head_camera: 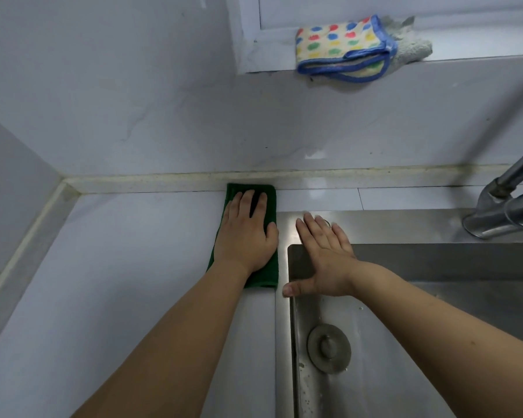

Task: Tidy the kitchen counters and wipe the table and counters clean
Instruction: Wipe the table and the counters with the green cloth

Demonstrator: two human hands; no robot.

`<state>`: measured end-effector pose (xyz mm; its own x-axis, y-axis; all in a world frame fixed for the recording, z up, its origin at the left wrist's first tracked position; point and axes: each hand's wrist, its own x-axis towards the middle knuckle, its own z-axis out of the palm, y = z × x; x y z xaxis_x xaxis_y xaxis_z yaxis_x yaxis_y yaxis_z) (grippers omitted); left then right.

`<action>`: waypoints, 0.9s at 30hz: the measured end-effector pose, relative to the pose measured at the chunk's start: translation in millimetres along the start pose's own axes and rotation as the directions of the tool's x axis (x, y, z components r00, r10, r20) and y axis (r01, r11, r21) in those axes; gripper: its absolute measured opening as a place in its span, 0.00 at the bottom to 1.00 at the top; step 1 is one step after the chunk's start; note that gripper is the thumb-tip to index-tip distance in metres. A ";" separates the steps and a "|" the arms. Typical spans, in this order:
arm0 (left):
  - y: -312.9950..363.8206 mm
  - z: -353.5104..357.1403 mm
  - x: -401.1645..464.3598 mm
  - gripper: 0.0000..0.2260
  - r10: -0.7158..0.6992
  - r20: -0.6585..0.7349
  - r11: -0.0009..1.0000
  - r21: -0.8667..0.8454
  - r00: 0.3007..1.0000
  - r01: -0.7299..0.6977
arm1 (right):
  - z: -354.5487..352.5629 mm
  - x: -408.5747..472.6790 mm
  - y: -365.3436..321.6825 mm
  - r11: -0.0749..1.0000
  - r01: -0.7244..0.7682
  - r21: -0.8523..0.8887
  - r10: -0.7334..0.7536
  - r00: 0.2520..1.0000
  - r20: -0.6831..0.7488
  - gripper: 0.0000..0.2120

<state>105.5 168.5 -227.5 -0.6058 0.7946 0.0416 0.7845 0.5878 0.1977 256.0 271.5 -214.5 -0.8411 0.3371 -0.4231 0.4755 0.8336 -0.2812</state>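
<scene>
Head view, looking down on the work area: the green cloth (271, 206) is a dark, folded rectangle lying flat on the pale counter (118, 267). Its far end touches the raised strip at the foot of the wall, and its right edge runs along the rim of the steel sink (405, 227).

Surroundings: a drain plug (328, 348) sits in the sink basin, with water droplets scattered near it. The chrome faucet (501, 212) stands at the sink's far right corner, well apart from the cloth. On the window ledge (465, 58) above, a dotted dishcloth (341, 45) with blue edging lies folded, with a grey rag (411, 46) just behind it. Nothing stands between the hands and the cloth.

Hands: the left hand (248, 233) is flat, palm down, fingers extended and slightly spread, pressing on the green cloth and covering most of its middle. The right hand (323, 254) is open with fingers spread, resting on the sink's near-left corner rim, thumb extended over the edge. It holds nothing.
</scene>
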 end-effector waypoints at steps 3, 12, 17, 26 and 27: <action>-0.1 0.3 1.7 0.28 -0.003 0.007 1.000 0.001 1.000 0.003 | -0.2 0.0 0.7 1.000 -0.001 -0.001 0.001 1.000 -0.006 0.63; -1.0 1.6 -0.4 0.27 0.026 0.057 0.999 0.035 0.998 -0.028 | -0.7 -2.0 -2.3 0.999 -0.020 -0.031 0.020 1.000 -0.011 0.62; 0.1 0.2 -10.9 0.27 0.014 0.076 0.999 0.042 0.997 -0.018 | -0.2 -11.2 -7.9 0.999 -0.043 -0.026 0.041 0.996 -0.076 0.60; 6.1 1.7 -61.5 0.27 0.013 0.076 0.999 0.046 0.997 -0.017 | 27.7 -73.7 -20.7 0.999 -0.014 0.050 0.014 1.000 0.001 0.50; 7.2 1.7 -68.5 0.27 0.011 0.078 0.999 0.050 0.997 -0.015 | 32.2 -82.2 -24.2 0.999 0.001 0.044 -0.002 0.999 0.036 0.49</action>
<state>152.9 118.6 -230.6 -0.5851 0.8103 -0.0324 0.7990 0.5828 0.1480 322.0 209.5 -200.6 -0.8323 0.3191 -0.4532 0.4858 0.8136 -0.3194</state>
